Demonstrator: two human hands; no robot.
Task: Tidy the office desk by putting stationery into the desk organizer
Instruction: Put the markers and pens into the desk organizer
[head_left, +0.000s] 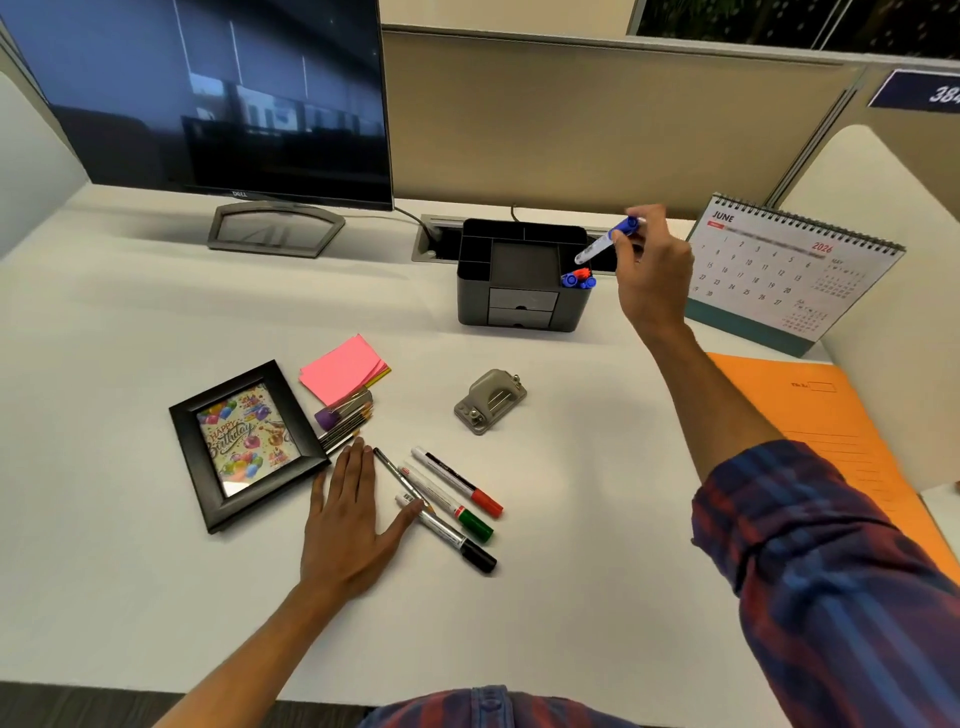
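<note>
Right hand (652, 270) pinches the marker (607, 241), tip pointing at seven o'clock toward the organizer (522, 280); left hand (349, 512) rests flat.

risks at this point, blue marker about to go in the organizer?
1. The right hand holds the blue marker tilted above the desk organizer; it might catch the caps already standing in the front right slot or miss it.
2. The left hand lies flat with its thumb against the loose markers; a shift could roll them.
</note>
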